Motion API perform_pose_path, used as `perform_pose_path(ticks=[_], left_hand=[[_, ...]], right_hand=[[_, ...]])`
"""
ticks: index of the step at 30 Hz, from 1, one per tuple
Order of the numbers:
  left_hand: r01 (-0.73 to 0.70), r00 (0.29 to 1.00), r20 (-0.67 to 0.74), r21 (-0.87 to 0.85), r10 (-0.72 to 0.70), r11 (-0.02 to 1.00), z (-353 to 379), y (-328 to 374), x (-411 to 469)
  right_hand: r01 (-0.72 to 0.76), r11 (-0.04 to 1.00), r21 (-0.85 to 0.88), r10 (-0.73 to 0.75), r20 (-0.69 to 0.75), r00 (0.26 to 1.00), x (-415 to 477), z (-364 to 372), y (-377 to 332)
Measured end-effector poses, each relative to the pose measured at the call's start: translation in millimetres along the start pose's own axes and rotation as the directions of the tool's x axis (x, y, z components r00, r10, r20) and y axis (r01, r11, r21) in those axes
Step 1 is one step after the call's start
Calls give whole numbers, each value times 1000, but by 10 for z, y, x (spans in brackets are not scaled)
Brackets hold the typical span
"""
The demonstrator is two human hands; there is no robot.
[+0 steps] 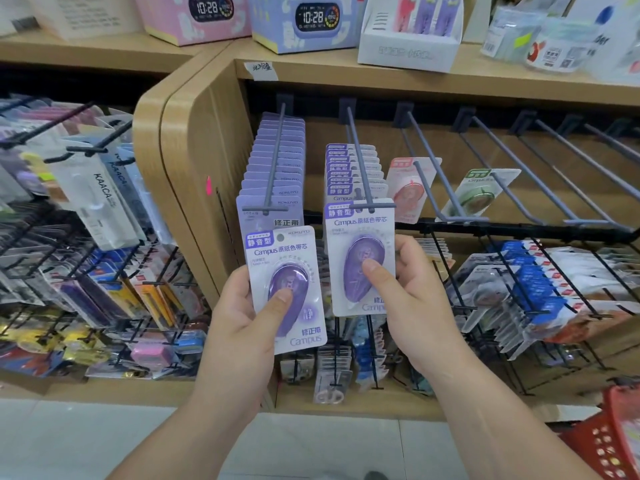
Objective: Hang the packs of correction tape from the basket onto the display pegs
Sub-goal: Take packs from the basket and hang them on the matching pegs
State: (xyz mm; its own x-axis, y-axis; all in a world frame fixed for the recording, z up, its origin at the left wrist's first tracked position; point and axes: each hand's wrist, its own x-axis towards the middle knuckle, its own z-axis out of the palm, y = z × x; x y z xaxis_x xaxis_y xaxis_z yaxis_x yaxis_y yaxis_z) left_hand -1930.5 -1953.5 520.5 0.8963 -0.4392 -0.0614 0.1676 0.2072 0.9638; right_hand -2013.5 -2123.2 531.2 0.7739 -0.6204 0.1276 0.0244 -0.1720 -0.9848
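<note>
Holding a purple correction tape pack (294,268) in your left hand (239,317), thumb on its blister, you have it upright in front of the full left peg (276,157): long axis near vertical, hang hole up, top leaning slightly left. Your right hand (408,296) pinches a second pack (360,233), also upright, its top at the tip of the next peg (358,157). The red basket (616,445) sits at lower right.
</note>
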Motion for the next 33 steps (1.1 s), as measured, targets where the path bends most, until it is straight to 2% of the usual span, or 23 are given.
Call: perform_pose_path(ticks=[12,18,23,33], left_hand=[[9,1000,3,-7,-9,1000,26,9,-30],[12,1000,1,-24,-12,1000,25,11,-59],[18,1000,9,-22,-18,1000,-9,20,-70],[22,973,227,43,-31,999,250,74,112]], right_hand=[[37,999,-13,-37,-18,999,39,-34,48],[-10,987,-161,15,33,999,265,-3,158],[-41,976,-214,46,18,999,473,-3,252],[-126,992,-26,126,-14,992,400,-178,529]])
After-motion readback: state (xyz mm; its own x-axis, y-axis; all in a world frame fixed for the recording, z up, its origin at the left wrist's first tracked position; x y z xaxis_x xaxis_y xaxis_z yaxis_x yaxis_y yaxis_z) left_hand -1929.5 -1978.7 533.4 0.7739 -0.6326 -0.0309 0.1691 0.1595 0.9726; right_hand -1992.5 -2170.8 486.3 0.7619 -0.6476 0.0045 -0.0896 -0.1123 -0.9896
